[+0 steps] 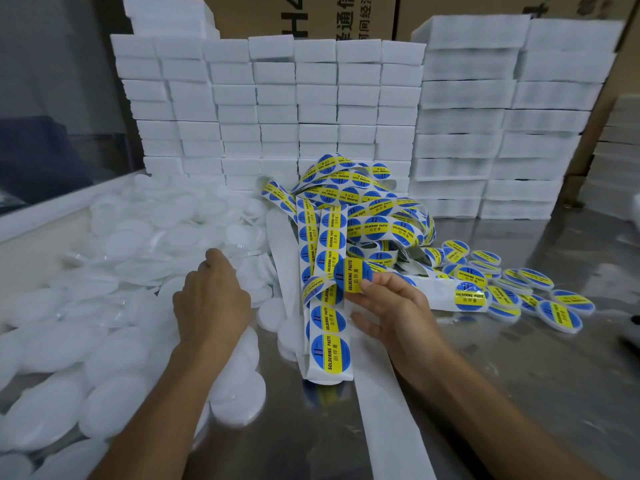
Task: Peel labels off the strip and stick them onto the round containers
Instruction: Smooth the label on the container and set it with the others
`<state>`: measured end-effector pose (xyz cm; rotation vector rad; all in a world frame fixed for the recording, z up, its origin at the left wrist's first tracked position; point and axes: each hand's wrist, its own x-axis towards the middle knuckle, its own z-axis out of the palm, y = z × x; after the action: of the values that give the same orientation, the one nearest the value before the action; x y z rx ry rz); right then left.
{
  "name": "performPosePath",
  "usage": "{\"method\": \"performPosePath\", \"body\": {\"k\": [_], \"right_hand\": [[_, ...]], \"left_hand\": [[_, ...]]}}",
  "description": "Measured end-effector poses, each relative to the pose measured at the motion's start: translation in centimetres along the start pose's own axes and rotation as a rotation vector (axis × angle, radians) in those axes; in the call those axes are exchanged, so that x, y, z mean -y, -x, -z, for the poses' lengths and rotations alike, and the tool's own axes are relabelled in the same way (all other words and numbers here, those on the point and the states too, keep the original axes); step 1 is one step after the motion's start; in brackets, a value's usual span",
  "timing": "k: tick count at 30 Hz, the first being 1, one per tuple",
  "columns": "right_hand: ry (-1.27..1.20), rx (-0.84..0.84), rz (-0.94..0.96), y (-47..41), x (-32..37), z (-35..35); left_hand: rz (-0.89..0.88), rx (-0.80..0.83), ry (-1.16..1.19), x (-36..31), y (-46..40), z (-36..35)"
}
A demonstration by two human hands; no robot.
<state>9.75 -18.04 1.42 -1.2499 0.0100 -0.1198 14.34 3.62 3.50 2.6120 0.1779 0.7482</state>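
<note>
While the right hand (388, 306) pinches a peeled label (352, 276) ready to stick, the left hand (211, 296), fingers curled, reaches toward ten o'clock into the white containers (138, 271); whether it grips one I cannot tell.

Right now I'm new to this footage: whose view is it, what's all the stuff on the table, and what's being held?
There is no machine here, just a person's two bare hands. The single picture comes from a camera worn on the head, looking forward and down. The right hand pinches a peeled round blue-and-yellow label between thumb and fingers. The left hand reaches into a pile of plain white round containers; whether it grips one is hidden. In the middle lies a tangled label strip. Already labelled containers lie to the right on the metal table. White boxes are stacked behind.
</note>
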Motion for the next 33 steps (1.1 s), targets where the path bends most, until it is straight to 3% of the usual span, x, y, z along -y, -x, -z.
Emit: {"method": "performPosePath", "body": {"k": [4,13,18,21,23,25,27,33], "right_hand": [[0.004,0.005,-0.003,0.0,0.1,-0.1],[0.012,0.018,-0.007,0.3,0.2,-0.3],[-0.04,0.007,-0.04,0.0,0.3,-0.1],[-0.097,-0.002,-0.065,-0.2,0.3,-0.1],[-0.14,0.001,-0.08,-0.3,0.4,0.0],[-0.201,0.012,-0.088,-0.3,0.4,0.1],[-0.27,0.021,-0.1,-0.4,0.3,0.2],[-0.313,-0.021,-0.01,-0.6,0.8,0.5]], "left_hand": [[-0.038,-0.161,0.053,-0.3,0.0,-0.1],[-0.218,-0.27,0.727,-2.8,1.3,-0.6],[-0.069,-0.036,1.215,-4.4,1.9,0.3],[0.06,0.278,1.522,-5.5,2.7,0.7],[0.144,0.498,1.576,-6.0,3.3,0.4],[0.202,0.621,1.464,-6.5,4.0,-0.4],[0.264,0.649,1.376,-6.7,4.4,-1.3],[0.475,0.579,1.504,-5.5,3.4,-2.0]]}}
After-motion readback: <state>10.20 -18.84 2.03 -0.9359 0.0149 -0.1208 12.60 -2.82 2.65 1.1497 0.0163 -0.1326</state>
